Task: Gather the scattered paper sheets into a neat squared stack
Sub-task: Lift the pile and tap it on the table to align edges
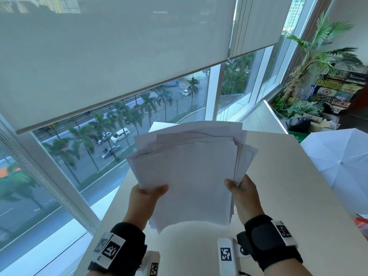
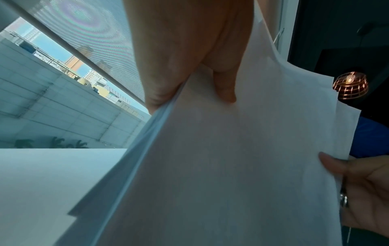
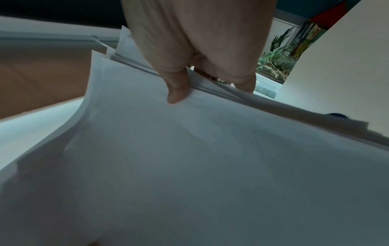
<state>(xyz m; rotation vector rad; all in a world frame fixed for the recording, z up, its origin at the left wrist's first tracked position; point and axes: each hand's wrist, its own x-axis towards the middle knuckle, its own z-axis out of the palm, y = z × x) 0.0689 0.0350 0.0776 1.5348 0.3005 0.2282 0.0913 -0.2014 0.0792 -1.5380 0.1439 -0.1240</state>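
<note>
Pinching uneven sheets [image 1: 189, 172] at both lower edges, left hand [image 1: 144, 204] and right hand [image 1: 244, 198]; above table [image 1: 278, 186], umbrella [image 1: 338, 162] far right.

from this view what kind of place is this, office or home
Probably an upper-floor office or studio. The roller blind covers tall windows that overlook a road with cars far below, and a white photo umbrella stands beside the white table.

White paper sheets [image 1: 189, 172], black wrist straps [image 1: 127, 242], white table [image 1: 278, 176]
</note>
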